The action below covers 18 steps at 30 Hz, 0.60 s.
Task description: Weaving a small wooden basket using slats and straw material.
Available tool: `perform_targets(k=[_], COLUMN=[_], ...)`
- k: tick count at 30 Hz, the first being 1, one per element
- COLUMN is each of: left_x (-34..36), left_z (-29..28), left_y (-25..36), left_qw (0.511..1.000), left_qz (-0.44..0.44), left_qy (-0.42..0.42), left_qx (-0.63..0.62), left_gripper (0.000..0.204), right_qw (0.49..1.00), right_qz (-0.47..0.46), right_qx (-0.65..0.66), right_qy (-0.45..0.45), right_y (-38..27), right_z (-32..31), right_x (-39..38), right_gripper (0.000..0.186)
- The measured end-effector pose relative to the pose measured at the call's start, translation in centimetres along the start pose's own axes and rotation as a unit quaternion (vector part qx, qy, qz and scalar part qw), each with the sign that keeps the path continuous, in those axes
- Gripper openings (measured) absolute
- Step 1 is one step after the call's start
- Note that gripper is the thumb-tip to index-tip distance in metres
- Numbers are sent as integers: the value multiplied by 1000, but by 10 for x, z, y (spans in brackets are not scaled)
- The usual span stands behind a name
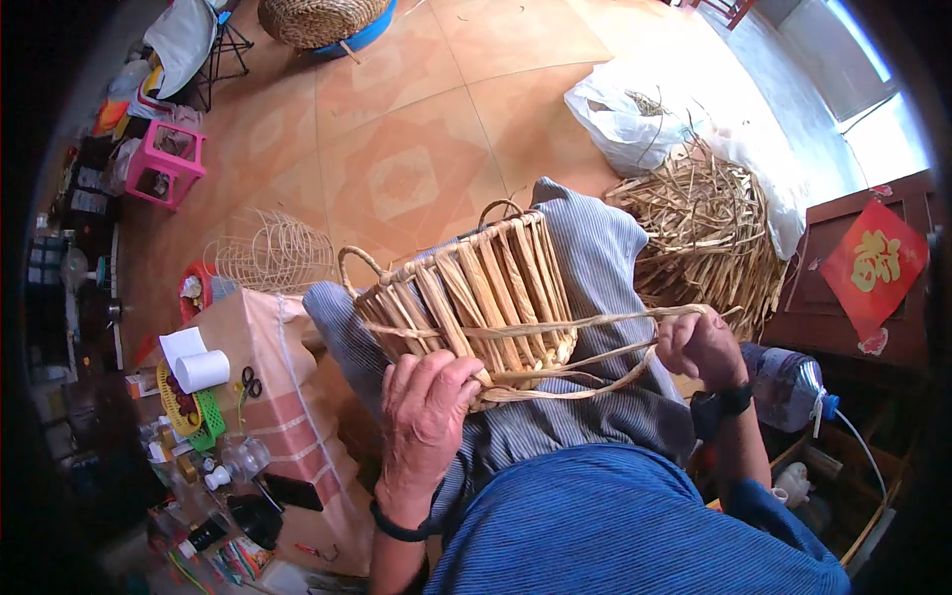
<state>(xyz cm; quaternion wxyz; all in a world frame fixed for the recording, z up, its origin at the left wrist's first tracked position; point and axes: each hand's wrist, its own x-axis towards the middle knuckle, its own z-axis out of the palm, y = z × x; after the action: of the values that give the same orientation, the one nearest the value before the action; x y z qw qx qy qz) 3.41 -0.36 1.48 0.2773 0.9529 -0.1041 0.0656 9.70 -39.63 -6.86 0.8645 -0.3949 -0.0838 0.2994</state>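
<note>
A half-woven basket [496, 288] of dried plant stalks lies tilted across my lap, its two small loop handles pointing away from me. My left hand [426, 402] presses its curled fingers and thumb against the near side of the basket, gripping it. Off to the right, my right hand [702, 345] is closed in a pinch around long straw-coloured strands [605, 319]. These strands stretch from the basket across to that hand, with a looser loop hanging below. The exact fingertip hold of the right hand is partly hidden.
To the right are a heap of dried stalks [704, 223], a white plastic bag [625, 119] and a large water bottle [783, 385]. At left stands a cloth-covered table [268, 347] with scissors [251, 382]. Farther off are a pink stool [167, 164] and a round woven basket [322, 20].
</note>
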Motion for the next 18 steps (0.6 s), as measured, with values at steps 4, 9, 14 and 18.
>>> perform_targets(k=[4, 9, 14, 18], left_x=[6, 7, 7, 5], left_z=[0, 2, -1, 0], left_y=[0, -2, -9, -16], left_qw=[999, 996, 997, 996], left_qz=[19, -11, 18, 36], left_qy=[8, -1, -13, -23], left_qx=[-47, -83, -72, -80], left_gripper=[29, 28, 28, 27], right_qw=[989, 977, 947, 923], right_qz=[-104, -50, -181, -206], right_qx=[69, 74, 175, 179], right_qy=[79, 192, 199, 271], right_y=[32, 28, 25, 2], right_z=[-14, 1, -11, -41], right_x=[-4, -5, -15, -21], right_gripper=[46, 36, 20, 38])
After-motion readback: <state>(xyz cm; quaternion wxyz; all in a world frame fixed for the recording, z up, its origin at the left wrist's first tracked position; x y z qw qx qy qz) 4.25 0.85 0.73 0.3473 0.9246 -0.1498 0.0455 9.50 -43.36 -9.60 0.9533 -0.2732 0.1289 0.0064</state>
